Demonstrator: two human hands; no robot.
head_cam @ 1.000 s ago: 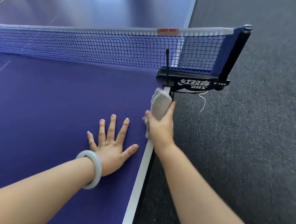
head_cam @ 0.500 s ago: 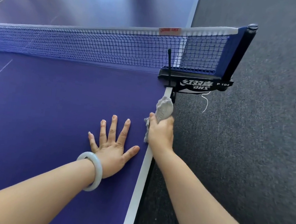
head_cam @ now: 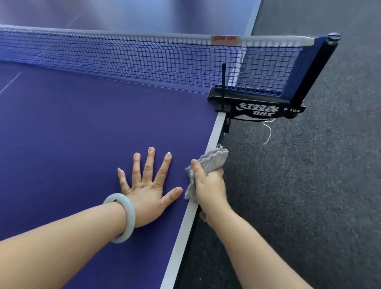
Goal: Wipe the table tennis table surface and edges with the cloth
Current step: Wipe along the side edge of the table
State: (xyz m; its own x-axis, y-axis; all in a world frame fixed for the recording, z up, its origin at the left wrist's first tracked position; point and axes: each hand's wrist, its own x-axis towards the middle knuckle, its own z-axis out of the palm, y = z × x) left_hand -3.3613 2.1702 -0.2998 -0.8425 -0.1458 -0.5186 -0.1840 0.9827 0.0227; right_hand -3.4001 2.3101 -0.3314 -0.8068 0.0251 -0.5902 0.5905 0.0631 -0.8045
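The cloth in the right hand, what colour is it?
The cloth is light grey; head view.

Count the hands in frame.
2: left hand flat on the blue table top; right hand grips the cloth at the white side edge. No others visible.

This is an indoor table-tennis room. The right hand [head_cam: 208,186] grips a crumpled grey cloth [head_cam: 215,158] at the side edge of a purple-blue table tennis table [head_cam: 67,143] with a white border line [head_cam: 179,249]. Just ahead of that grip, a black clamp bracket [head_cam: 256,109] printed with a white DHS logo carries a black post [head_cam: 314,72] and a blue mesh net [head_cam: 147,57] with a white top band, stretching away to the grip's left. To the right of the grip and below it lies a dark grey carpet floor [head_cam: 318,216].
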